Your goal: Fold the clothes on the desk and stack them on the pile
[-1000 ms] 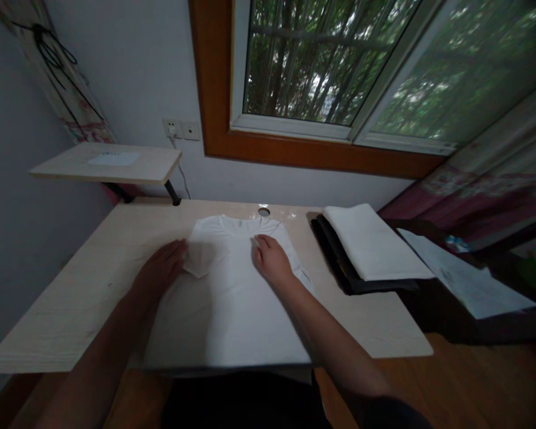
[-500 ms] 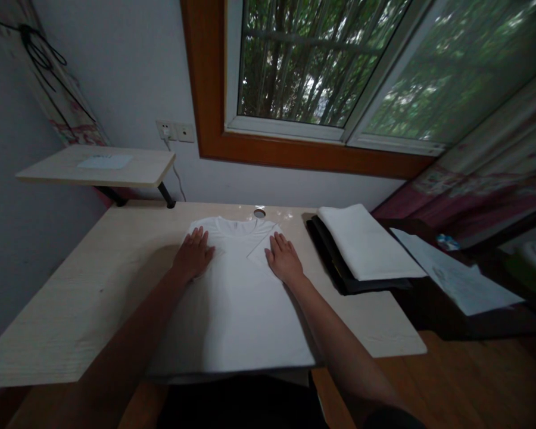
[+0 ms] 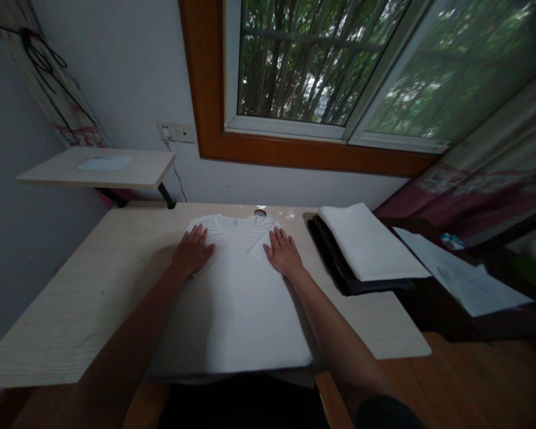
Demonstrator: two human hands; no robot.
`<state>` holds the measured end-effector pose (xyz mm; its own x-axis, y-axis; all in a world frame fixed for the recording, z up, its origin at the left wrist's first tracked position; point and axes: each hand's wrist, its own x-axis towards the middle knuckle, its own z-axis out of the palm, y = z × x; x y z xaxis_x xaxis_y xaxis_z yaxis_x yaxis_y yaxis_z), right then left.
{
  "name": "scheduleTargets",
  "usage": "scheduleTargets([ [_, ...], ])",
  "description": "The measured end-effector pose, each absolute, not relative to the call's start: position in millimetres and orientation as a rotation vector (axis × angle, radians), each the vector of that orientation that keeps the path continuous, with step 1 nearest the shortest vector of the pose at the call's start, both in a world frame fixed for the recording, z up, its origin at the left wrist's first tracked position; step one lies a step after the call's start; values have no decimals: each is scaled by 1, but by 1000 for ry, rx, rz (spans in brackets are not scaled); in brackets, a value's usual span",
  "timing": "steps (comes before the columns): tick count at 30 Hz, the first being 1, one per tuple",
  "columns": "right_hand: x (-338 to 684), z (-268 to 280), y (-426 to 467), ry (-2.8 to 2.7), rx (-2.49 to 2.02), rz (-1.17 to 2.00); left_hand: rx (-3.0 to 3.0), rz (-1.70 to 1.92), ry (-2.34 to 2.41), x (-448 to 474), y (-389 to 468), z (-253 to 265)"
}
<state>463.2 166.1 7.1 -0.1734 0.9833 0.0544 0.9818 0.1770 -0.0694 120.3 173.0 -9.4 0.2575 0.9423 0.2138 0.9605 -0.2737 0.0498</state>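
A white T-shirt [image 3: 245, 298] lies flat on the pale wooden table [image 3: 71, 304], its neckline toward the wall and its lower end at the table's front edge. Both sleeves are folded inward over the chest. My left hand [image 3: 193, 250] rests flat on the shirt's left shoulder and folded sleeve, fingers extended. On the opposite shoulder, my right hand [image 3: 284, 253] lies flat over the other folded sleeve, its fingers stretched out too. Neither hand grips the cloth.
Right of the shirt, folded white cloth [image 3: 370, 241] lies on folded black cloth [image 3: 335, 262]. A small raised shelf [image 3: 138, 170] with a paper slip stands at the back left. A paper sheet [image 3: 460, 271] lies on a dark surface at the right. A round cable hole [image 3: 259, 213] is near the wall.
Both hands stay flat on the shirt in nearly the same places. The view has shifted only slightly.
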Motion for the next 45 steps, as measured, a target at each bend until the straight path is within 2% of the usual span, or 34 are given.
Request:
scheduleTargets([
  [38,485,5,254,-2346,-1984,73,-2428,-251,-1883,126,254,-15],
  [45,483,8,250,-2355,-1985,56,-2454,-410,-1770,129,243,2],
])
